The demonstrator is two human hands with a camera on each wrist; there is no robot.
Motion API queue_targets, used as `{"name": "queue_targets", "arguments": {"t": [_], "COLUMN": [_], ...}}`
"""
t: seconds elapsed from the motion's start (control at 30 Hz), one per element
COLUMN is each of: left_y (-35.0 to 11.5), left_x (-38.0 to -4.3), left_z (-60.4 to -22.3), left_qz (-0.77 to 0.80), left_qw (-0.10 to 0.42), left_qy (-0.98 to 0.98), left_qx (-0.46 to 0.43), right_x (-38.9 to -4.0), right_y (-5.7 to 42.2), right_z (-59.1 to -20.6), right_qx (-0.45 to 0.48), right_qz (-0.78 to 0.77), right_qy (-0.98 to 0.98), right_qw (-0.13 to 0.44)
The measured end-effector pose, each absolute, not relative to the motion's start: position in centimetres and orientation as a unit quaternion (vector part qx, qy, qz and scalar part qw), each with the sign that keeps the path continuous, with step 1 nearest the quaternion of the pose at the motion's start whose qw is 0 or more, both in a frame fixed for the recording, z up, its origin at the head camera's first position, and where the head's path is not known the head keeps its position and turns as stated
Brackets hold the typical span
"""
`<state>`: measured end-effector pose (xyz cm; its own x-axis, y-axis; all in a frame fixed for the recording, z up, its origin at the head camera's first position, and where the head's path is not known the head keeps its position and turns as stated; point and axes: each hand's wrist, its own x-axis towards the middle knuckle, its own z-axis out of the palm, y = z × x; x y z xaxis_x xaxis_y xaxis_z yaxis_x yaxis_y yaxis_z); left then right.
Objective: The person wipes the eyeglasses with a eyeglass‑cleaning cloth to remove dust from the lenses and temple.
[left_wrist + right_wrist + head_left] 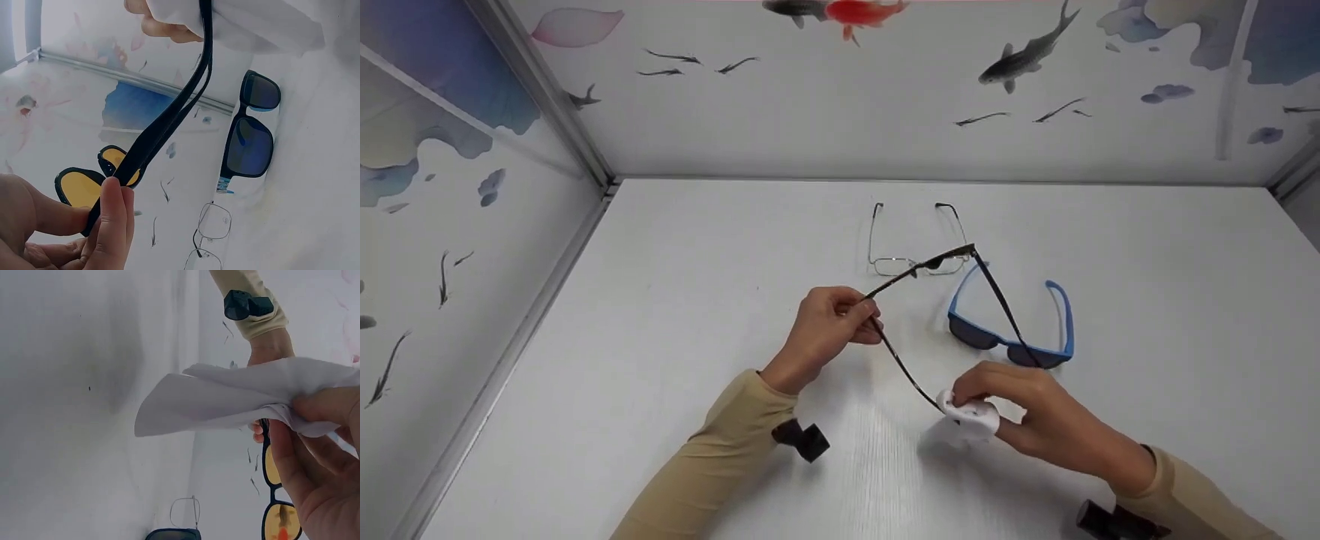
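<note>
My left hand (829, 322) pinches black-framed glasses (997, 289) at the corner where the front meets one temple. Both temples stand unfolded, and the glasses are held up over the table. Their yellow lenses (80, 189) show in the left wrist view. A white cloth (979, 421) is bunched between the fingers and thumb of my right hand (1039, 412), wrapped about the tip of the nearer temple. In the right wrist view the folds of this cloth (214, 402) hide that tip. The far temple passes above the blue sunglasses in the head view.
Blue-framed sunglasses (975, 335) with dark lenses lie unfolded on the white table (675, 360), right of centre. Behind them are thin wire-rimmed glasses (891, 267), also unfolded. Panels (847, 112) printed with fish edge the table at the back and left.
</note>
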<state>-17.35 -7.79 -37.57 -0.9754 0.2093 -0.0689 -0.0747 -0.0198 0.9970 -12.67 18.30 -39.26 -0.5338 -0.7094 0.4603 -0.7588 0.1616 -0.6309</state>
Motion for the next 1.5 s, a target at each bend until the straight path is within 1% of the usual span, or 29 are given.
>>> {"name": "queue_targets", "arguments": {"t": [0.17, 0.27, 0.43, 0.6, 0.67, 0.77, 0.9, 1.1, 1.23, 1.5], "left_y": [-7.1, -6.7, -6.6, -6.4, -6.3, -6.3, -6.5, -7.4, -8.4, -10.0], "left_x": [-17.0, -16.7, -16.3, -16.3, -16.3, -16.4, -16.5, -17.2, -17.7, -18.6], "left_z": [-37.7, -37.7, -37.5, -37.3, -37.3, -37.4, -37.5, -37.3, -36.9, -36.9], "left_qz": [0.71, 0.708, 0.716, 0.726, 0.728, 0.729, 0.728, 0.72, 0.706, 0.695], "left_qw": [0.114, 0.125, 0.125, 0.133, 0.134, 0.131, 0.12, 0.089, 0.081, 0.062], "left_qy": [0.692, 0.692, 0.682, 0.67, 0.668, 0.668, 0.671, 0.685, 0.701, 0.716], "left_qx": [0.057, 0.067, 0.084, 0.085, 0.083, 0.076, 0.07, 0.065, 0.056, 0.037], "right_x": [-13.4, -13.9, -15.2, -15.8, -16.1, -16.2, -16.2, -15.0, -14.3, -14.1], "right_y": [15.8, 14.4, 12.8, 12.0, 11.9, 12.3, 13.3, 15.1, 16.4, 18.0], "right_z": [-40.1, -40.2, -39.6, -38.4, -38.2, -38.3, -38.9, -39.0, -38.9, -37.6], "right_qx": [0.42, 0.375, 0.296, 0.271, 0.272, 0.287, 0.347, 0.444, 0.497, 0.534], "right_qz": [0.494, 0.534, 0.573, 0.57, 0.571, 0.582, 0.575, 0.519, 0.496, 0.472], "right_qy": [-0.761, -0.757, -0.761, -0.768, -0.767, -0.756, -0.739, -0.73, -0.712, -0.701], "right_qw": [0.028, 0.043, 0.068, 0.107, 0.11, 0.084, 0.043, 0.021, 0.01, -0.023]}}
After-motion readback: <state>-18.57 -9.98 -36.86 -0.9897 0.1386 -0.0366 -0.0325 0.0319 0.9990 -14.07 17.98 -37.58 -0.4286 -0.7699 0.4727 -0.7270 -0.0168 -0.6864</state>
